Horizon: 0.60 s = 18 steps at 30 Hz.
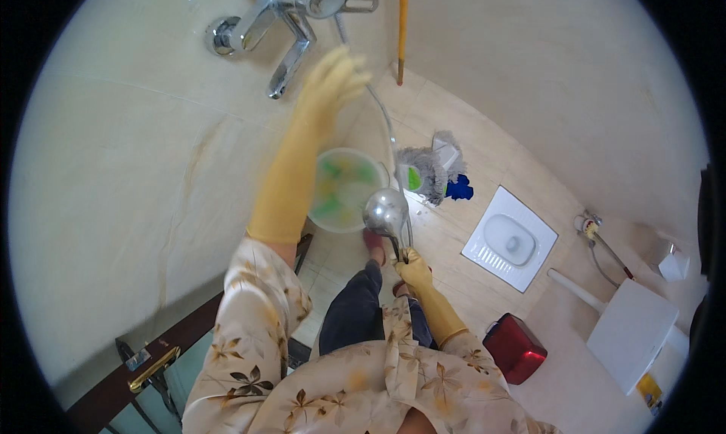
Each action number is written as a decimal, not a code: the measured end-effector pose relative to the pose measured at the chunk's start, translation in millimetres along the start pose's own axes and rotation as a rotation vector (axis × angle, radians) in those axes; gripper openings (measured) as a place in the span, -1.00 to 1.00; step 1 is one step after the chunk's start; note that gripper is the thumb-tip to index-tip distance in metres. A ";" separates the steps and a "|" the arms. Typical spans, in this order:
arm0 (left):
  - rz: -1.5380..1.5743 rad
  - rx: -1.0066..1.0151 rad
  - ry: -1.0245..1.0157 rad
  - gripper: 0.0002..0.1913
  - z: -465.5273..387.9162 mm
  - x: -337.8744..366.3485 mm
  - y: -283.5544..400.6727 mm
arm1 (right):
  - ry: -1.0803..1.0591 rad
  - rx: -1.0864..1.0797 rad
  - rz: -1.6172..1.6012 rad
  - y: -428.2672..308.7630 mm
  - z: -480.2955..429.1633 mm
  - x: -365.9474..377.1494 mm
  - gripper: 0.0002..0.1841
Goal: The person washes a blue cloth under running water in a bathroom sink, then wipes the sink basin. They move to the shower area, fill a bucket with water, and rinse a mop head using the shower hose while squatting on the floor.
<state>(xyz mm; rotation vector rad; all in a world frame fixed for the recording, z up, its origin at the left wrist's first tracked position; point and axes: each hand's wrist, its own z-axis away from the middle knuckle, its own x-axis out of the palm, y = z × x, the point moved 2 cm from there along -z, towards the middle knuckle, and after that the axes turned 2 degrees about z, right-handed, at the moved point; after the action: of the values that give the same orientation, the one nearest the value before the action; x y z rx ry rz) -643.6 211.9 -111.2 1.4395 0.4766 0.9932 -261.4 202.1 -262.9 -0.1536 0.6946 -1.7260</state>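
Both my hands wear long yellow rubber gloves. My left hand [336, 82] is raised, blurred and apparently holding nothing, just right of the spout of a chrome wall mixer tap [292, 31]. Low in front of me, my right hand [414, 269] grips the dark handle of what looks like a round chrome shower head [387, 210]. A metal shower hose [384, 111] hangs from the tap and runs down to that hand. Beneath the left forearm stands a pale round bucket [374, 164], partly covered by the glove and the shower head. Blurred green and yellowish shapes show inside it.
Grey mop heads [422, 164] and a dark blue cloth [459, 188] lie right of the bucket. Farther right is a squat toilet [510, 238], with a red bin [515, 349] and white cistern [632, 335]. A yellow pole [402, 31] leans at the corner.
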 end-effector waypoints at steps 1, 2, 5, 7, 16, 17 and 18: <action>-0.364 -0.029 0.087 -0.44 23.6 -25.2 -27.4 | -0.014 -0.025 -0.024 -1.2 -4.5 5.1 -0.82; -0.712 0.044 0.116 -0.45 51.3 -50.3 -52.8 | -0.028 -0.065 -0.099 -1.6 -12.0 10.4 -0.79; -1.103 -0.735 0.204 -0.44 166.0 -116.6 -155.1 | -0.109 0.077 -0.238 7.1 -41.6 34.2 -0.78; -1.219 -0.805 -0.079 -0.49 233.0 -144.4 -211.3 | -0.147 0.107 -0.232 13.0 -61.9 47.0 -0.77; -1.975 -0.361 -0.640 -0.37 266.3 -220.2 -353.1 | 0.137 -0.283 0.301 8.1 -131.4 88.0 -0.76; -2.013 -0.369 -0.727 -0.40 263.8 -236.1 -373.7 | 0.157 -0.360 0.361 7.1 -140.5 92.1 -0.72; -2.064 -0.279 -0.768 -0.42 261.9 -253.3 -395.4 | 0.202 -0.398 0.432 6.8 -149.2 95.0 -0.67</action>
<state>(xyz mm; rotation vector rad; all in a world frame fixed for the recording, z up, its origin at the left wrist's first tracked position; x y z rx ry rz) -464.8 -82.8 -523.9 0.3685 0.8102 -1.0684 -350.3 168.1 -412.1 -0.0945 1.1287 -1.1869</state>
